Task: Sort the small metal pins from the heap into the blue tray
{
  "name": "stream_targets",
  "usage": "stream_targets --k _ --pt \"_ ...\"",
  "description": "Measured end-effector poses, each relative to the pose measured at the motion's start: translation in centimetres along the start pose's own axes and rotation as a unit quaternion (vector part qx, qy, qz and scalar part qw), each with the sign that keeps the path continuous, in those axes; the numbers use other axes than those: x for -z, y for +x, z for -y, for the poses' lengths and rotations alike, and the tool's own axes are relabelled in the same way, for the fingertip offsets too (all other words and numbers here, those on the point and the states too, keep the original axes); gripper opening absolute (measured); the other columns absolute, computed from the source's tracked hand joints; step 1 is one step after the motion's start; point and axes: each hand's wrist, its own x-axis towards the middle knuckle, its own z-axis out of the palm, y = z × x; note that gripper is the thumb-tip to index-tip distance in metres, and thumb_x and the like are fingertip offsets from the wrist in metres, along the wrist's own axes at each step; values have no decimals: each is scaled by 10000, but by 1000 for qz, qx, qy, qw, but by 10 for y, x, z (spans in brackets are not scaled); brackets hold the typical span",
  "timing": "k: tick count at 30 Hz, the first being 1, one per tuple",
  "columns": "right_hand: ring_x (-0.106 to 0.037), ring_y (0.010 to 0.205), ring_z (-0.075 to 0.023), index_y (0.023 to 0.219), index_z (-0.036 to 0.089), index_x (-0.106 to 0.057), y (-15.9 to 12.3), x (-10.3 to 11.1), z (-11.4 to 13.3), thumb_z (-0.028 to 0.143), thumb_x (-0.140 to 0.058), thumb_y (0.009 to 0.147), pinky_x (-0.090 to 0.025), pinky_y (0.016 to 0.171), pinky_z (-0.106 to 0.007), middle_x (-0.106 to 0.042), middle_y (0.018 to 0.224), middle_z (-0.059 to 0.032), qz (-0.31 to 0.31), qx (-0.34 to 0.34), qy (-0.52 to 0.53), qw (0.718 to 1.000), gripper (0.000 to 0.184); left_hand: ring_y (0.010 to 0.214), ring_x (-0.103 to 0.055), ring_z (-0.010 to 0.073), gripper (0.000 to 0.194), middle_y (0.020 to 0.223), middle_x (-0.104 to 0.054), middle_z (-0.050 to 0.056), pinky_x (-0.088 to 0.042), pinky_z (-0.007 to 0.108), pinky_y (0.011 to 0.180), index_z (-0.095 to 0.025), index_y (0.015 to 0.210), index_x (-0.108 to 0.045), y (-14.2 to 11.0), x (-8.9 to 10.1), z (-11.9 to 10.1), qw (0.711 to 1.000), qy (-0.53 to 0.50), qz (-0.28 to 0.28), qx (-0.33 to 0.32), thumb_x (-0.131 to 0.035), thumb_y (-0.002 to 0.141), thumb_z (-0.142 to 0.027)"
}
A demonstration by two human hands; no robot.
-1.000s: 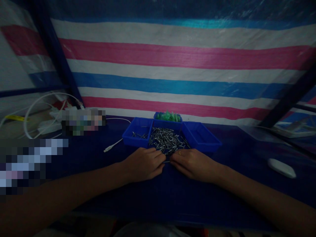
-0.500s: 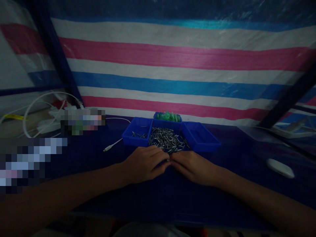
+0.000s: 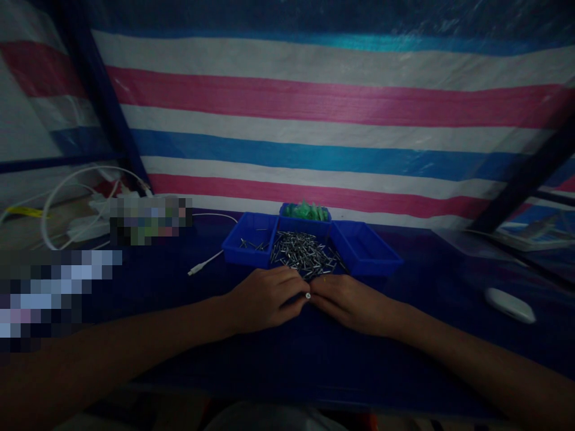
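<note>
My left hand [image 3: 265, 297] and my right hand [image 3: 350, 300] rest on the dark blue table, fingertips meeting just in front of a loose pile of small metal pins [image 3: 305, 252]. Both hands have their fingers curled together in a pinch. A small shiny pin [image 3: 308, 295] shows between the fingertips of both hands. Behind the pile stand a blue tray on the left [image 3: 233, 242] with a few pins in it, a blue tray on the right [image 3: 381, 254], and a rear blue tray [image 3: 314, 226] heaped with green pieces [image 3: 305, 210].
A white cable plug [image 3: 202, 265] lies left of the trays, with coiled white cables [image 3: 72, 197] further left. A white oval object [image 3: 511, 304] lies at the right. A striped tarp [image 3: 314, 120] hangs behind the table.
Both hands have drawn slightly closer together at the fingertips, and a shiny pin end now shows between them. The trays and pile have not moved.
</note>
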Motion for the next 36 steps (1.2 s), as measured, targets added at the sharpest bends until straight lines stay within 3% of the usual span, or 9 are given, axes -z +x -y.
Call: stream_targets --k 12,18,24,30,36 --pt "-527 637 -109 787 153 -517 1 -1 -1 214 -375 925 -392 595 -224 -555 724 -17 0 -13 18 1000 207 775 -546 127 133 824 -597 23 -428 234 687 -152 907 -549 1 2 1 997 -66 -20 20 -465 867 -246" --pt "-554 656 -124 850 152 -553 -1 1 -2 227 -385 911 -401 614 -241 -588 726 -22 -51 -44 -23 997 194 725 -540 128 110 776 -579 20 -420 237 644 -148 876 -560 2 3 4 996 -35 -53 67 -472 845 -205" --pt "-547 658 -128 874 136 -572 -3 2 -1 234 -385 906 -403 621 -243 -584 709 -32 -104 -3 -63 993 213 695 -539 116 65 755 -570 0 -406 221 622 -151 845 -557 2 0 4 995 -53 4 86 -506 811 -171" --pt "-538 651 -124 886 139 -570 -3 -1 -1 220 -399 893 -399 617 -236 -584 709 -31 -105 13 -73 992 189 672 -528 111 32 733 -553 -13 -392 209 605 -157 821 -538 2 -2 3 993 -67 24 97 -525 799 -176" --pt "-532 656 -130 867 150 -564 -2 0 -4 207 -419 871 -388 610 -242 -573 708 -28 -83 -21 -74 994 155 668 -514 107 46 740 -540 -14 -392 214 605 -160 814 -520 2 -1 6 989 -93 -23 112 -542 773 -159"
